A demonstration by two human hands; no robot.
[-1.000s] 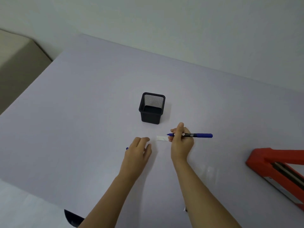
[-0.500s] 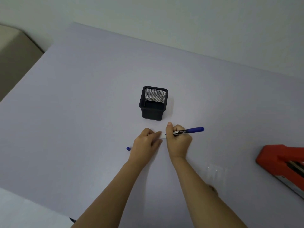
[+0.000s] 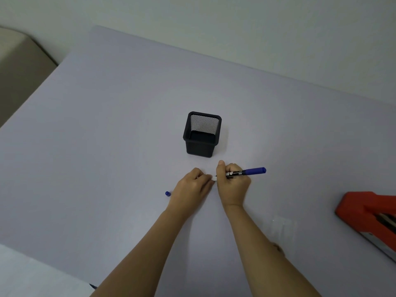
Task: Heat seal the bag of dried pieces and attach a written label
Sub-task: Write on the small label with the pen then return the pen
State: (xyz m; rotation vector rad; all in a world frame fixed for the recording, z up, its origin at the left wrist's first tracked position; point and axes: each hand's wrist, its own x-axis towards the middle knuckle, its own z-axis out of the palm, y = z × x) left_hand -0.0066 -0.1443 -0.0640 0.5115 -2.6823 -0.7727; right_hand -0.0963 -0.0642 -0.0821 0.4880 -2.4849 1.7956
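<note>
Our right hand (image 3: pixel 232 183) has its fingers curled tight around a blue marker (image 3: pixel 246 172), thumb raised along the barrel, tip pointing left and down at the small white label (image 3: pixel 214 178) on the table (image 3: pixel 107 136). Only a sliver of that label shows between our two hands. Our left hand (image 3: pixel 192 186) lies flat with fingers together and bent, their tips pressed at the label's left end; we cannot quite tell whether they pin the label or only touch the table beside it. The marker's blue cap (image 3: pixel 167 193) lies just left of our left wrist. The black mesh pen holder (image 3: pixel 201 135) stands upright just beyond our hands. The red heat sealer (image 3: pixel 368 213) sits well apart at the right edge, and a clear bag (image 3: pixel 281 229), faint against the table, lies beside our right forearm.

Compared with half a second ago, our hands have closed a little nearer together and the marker has tilted flatter; a second ago our left hand was still apart from the label.
</note>
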